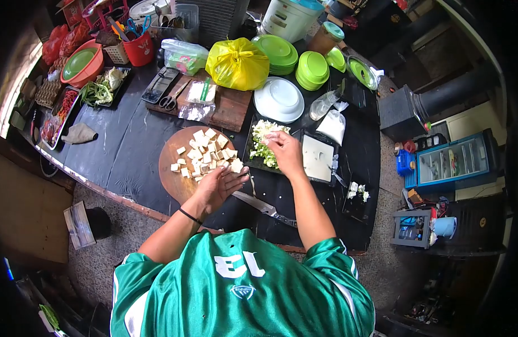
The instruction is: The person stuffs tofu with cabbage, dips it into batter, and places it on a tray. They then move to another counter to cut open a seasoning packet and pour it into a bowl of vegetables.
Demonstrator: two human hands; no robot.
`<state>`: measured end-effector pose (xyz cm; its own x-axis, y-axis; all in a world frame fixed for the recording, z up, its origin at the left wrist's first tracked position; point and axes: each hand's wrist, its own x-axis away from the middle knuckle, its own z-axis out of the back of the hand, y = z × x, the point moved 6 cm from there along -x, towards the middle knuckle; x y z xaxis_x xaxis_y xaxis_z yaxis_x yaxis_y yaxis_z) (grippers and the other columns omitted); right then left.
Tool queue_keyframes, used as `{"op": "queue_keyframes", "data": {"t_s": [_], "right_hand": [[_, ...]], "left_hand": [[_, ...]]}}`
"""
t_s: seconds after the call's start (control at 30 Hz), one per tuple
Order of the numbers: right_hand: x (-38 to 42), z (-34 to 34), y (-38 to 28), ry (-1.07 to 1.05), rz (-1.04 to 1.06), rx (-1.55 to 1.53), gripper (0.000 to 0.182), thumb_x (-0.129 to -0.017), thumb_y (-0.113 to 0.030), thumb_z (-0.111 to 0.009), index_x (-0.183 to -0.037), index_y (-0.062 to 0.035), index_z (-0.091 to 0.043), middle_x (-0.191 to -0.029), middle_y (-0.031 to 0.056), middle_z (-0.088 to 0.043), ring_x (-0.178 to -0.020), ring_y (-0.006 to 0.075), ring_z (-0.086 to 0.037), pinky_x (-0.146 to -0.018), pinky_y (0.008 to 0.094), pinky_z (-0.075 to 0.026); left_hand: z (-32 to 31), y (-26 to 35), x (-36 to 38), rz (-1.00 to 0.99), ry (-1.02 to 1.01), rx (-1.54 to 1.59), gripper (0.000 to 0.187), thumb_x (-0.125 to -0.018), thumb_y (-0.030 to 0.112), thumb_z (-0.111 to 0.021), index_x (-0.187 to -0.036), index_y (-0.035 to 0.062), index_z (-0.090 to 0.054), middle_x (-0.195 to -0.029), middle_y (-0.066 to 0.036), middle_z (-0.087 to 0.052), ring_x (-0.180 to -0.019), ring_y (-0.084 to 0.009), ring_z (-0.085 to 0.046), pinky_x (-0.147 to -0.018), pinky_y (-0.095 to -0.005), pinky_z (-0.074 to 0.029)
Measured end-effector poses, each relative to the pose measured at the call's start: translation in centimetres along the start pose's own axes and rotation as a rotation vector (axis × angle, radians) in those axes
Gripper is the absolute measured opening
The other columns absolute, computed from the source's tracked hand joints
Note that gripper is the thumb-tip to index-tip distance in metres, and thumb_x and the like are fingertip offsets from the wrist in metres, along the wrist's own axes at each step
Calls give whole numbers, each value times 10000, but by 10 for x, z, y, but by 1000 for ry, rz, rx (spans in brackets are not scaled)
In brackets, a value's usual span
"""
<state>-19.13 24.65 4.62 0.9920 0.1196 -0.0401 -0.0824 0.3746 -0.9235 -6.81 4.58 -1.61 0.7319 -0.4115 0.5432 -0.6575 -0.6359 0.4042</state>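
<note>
Pale cubes [205, 147] with brown edges, maybe tofu, lie in a heap on a round wooden board [172, 163]. My left hand [220, 185] is palm up at the board's right edge, fingers stretched out beside the cubes; one pale piece touches its fingertips. Over a dark tray of chopped white and green vegetable [264, 130] is my right hand [286, 150], its fingers bent together at the heap; what they hold, if anything, is hidden. A knife [259, 204] lies below the tray, its blade pointing left.
Behind stand a yellow bag [237, 63], white bowls [279, 100], green bowls [312, 71] and a wooden block [231, 106] with scissors [174, 96]. Right of the tray is a dish of white stuff [317, 157]. A small dark tray [355, 206] is at the right.
</note>
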Motion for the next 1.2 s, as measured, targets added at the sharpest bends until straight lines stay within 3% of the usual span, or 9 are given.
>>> {"op": "queue_keyframes", "data": {"t_s": [0.2,0.27,0.3,0.33,0.43,0.6,0.87,0.93,1.2], "right_hand": [[38,-29,-22,52,-50,-60,126,-956,-104,-747,-1032,-6,-772,-910,12,-727,-775,61,-629,-753,251,-526],[50,-37,-22,102,-131,-118,149,-927,-164,-779,-1035,-64,-799,-904,19,-716,-717,108,-594,-696,288,-509],[53,-38,-30,135,-2,21,143,-901,-155,-783,-1016,-71,-800,-943,47,-709,-842,171,-620,-785,333,-515],[57,-40,-29,136,-4,21,143,-901,-155,-783,-1016,-71,-800,-943,47,-709,-842,171,-620,-785,333,-515],[69,-41,-40,215,223,170,111,-871,-118,-774,-976,-87,-792,-1039,67,-703,-1053,281,-602,-947,399,-478],[78,-40,-35,236,224,190,117,-869,-114,-776,-982,-90,-790,-1069,68,-702,-1081,281,-593,-959,394,-472],[79,-36,-27,218,185,158,114,-885,-112,-759,-993,-89,-790,-1087,80,-707,-1086,280,-594,-979,395,-465],[79,-35,-24,206,186,121,121,-920,-68,-733,-1030,-51,-782,-1130,70,-677,-1066,207,-596,-788,301,-498],[84,-35,-36,149,259,190,132,-920,-111,-747,-1038,-63,-780,-1127,62,-676,-1067,207,-591,-786,304,-494]], "left_hand": [[-25,-6,-14,-8,-137,-8,427,-1122,359,-382,-1310,16,-553,-1450,-202,-627,-1377,-306,-584,-1216,-428,-404],[-30,-8,-13,15,-49,27,423,-1123,354,-368,-1281,11,-558,-1341,-196,-671,-1335,-310,-606,-1214,-444,-407],[-28,-11,-17,17,-55,51,435,-1122,375,-365,-1272,22,-570,-1287,-177,-674,-1290,-302,-626,-1203,-455,-415],[-25,-14,-19,20,-54,51,435,-1122,375,-365,-1272,22,-570,-1287,-177,-674,-1290,-302,-626,-1203,-455,-415],[-25,-15,-21,12,-94,66,433,-1117,381,-389,-1279,30,-582,-1330,-174,-665,-1269,-296,-632,-1189,-450,-424],[-27,-13,-13,3,-82,43,452,-1118,358,-396,-1352,15,-575,-1346,-160,-675,-1283,-288,-629,-1176,-443,-433],[-18,-17,-15,-78,-63,-18,399,-1095,311,-470,-1315,-1,-585,-1317,-185,-684,-1291,-330,-636,-1179,-465,-438],[-18,-17,-13,-65,-69,18,392,-1092,305,-478,-1309,-2,-587,-1307,-187,-686,-1294,-335,-636,-1177,-468,-441],[-19,-17,-12,-49,-52,18,400,-1094,303,-462,-1318,-6,-580,-1318,-186,-678,-1292,-310,-628,-1174,-464,-443]]}}
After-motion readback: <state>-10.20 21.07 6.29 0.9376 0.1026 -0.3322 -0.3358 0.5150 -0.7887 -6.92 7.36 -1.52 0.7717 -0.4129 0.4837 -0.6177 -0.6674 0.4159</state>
